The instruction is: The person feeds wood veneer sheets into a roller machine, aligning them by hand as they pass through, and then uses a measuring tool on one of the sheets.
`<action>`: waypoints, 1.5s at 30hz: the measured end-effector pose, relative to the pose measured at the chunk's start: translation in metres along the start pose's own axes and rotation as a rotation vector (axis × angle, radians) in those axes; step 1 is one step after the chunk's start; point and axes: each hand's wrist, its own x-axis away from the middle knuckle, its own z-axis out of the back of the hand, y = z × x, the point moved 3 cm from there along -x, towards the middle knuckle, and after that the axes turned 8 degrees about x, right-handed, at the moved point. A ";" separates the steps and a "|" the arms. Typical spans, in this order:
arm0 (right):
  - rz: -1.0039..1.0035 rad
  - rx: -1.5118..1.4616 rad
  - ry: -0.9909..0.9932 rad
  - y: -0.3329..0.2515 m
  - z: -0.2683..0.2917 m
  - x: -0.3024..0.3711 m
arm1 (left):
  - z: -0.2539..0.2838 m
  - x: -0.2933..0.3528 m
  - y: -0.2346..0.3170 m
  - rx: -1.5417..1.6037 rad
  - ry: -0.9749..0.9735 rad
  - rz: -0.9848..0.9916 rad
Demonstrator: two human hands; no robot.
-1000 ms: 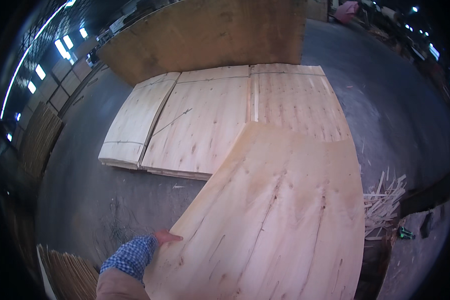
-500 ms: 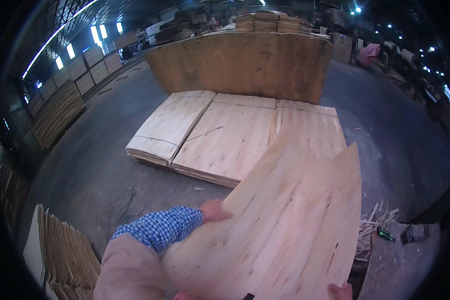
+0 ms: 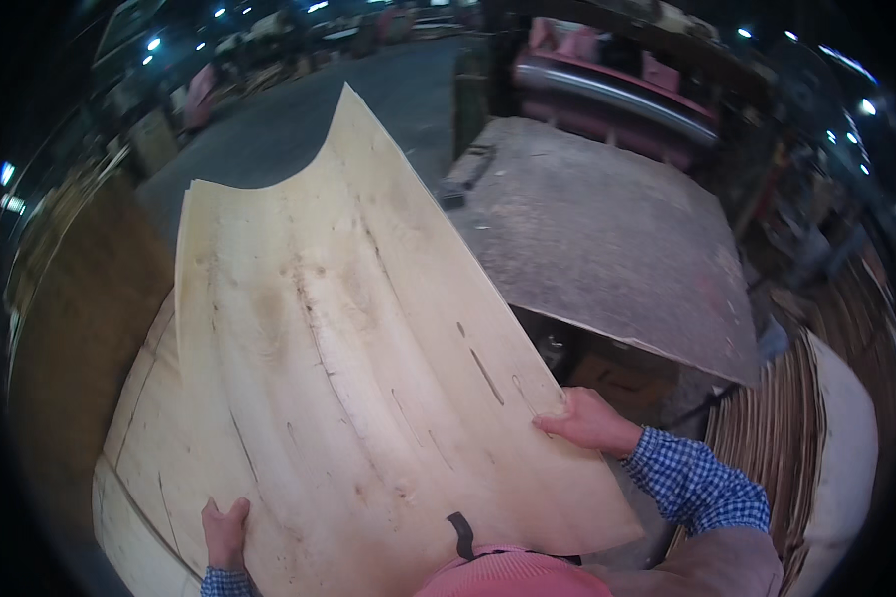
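A large, pale wood veneer sheet [image 3: 368, 348] with dark streaks and knots spreads out in front of me, its far end curling upward. My right hand [image 3: 589, 422] grips its right edge, thumb on top and fingers hidden beneath. Near the lower left, my left hand [image 3: 225, 532] holds the sheet with its thumb raised along the surface; most of its fingers are hidden. Beneath and left of the sheet lies a stack of veneer [image 3: 134, 448], partly covered.
A worn grey tabletop [image 3: 607, 239] stands at the right, leading to a machine with a shiny metal roller [image 3: 617, 95]. Upright veneer sheets [image 3: 767, 438] are packed at the lower right. A brown board [image 3: 90, 328] stands at the left. Pink ribbed material [image 3: 513, 575] shows at the lower edge.
My view has swung right, from the veneer stacks to the grey table and roller machine. The veneer sheet has turned with me, still in both hands.
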 end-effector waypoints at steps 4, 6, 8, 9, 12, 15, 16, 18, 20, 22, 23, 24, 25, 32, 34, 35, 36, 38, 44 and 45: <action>-0.133 -0.025 0.171 0.011 -0.024 0.102 | -0.030 -0.021 0.007 0.140 -0.213 -0.152; -0.148 -0.007 0.254 0.005 -0.017 0.129 | -0.028 -0.028 0.041 0.071 -0.265 -0.237; -0.192 -0.035 0.288 0.002 0.005 0.140 | -0.035 -0.033 0.091 0.077 -0.310 -0.224; -0.239 -0.073 0.311 0.005 -0.002 0.154 | -0.036 -0.037 0.103 0.083 -0.342 -0.224; -0.301 -0.133 0.374 0.044 0.037 0.183 | -0.094 -0.025 0.171 -0.199 -0.328 -0.338; -0.377 -0.165 0.482 0.088 0.053 0.216 | -0.172 -0.019 0.166 -0.037 -0.515 -0.272; -0.411 -0.187 0.504 0.102 0.058 0.221 | -0.197 -0.021 0.166 -0.012 -0.554 -0.269; -0.498 -0.187 0.540 0.134 0.071 0.232 | -0.256 -0.026 0.175 0.023 -0.660 -0.261; -0.569 -0.238 0.564 0.163 0.087 0.236 | -0.302 -0.027 0.198 -0.048 -0.709 -0.290; -0.625 -0.337 0.590 0.183 0.106 0.235 | -0.348 -0.041 0.215 -0.099 -0.757 -0.291; -0.671 -0.460 0.571 0.186 0.122 0.235 | -0.376 -0.055 0.215 -0.075 -0.766 -0.260; -0.667 -0.506 0.612 0.193 0.135 0.231 | -0.398 -0.068 0.216 -0.055 -0.776 -0.258; -0.661 -0.552 0.652 0.204 0.143 0.227 | -0.419 -0.080 0.216 -0.036 -0.785 -0.256; -0.781 -0.393 0.668 0.286 0.266 0.176 | -0.563 -0.124 0.291 0.038 -0.909 -0.185; -0.940 -0.305 0.599 0.345 0.308 0.142 | -0.611 -0.158 0.287 0.088 -0.934 -0.059; -0.987 -0.255 0.555 0.373 0.321 0.123 | -0.633 -0.174 0.281 0.109 -0.944 0.012; -1.044 -0.203 0.519 0.400 0.331 0.109 | -0.654 -0.183 0.274 -0.034 -0.920 0.059; -1.097 0.034 0.425 0.457 0.347 0.084 | -0.684 -0.204 0.266 -0.296 -0.833 0.121; -1.191 -0.007 0.317 0.552 0.308 0.099 | -0.725 -0.227 0.220 -0.261 -0.966 -0.004; -1.189 -0.026 0.358 0.541 0.327 0.078 | -0.739 -0.235 0.230 -0.249 -0.967 0.081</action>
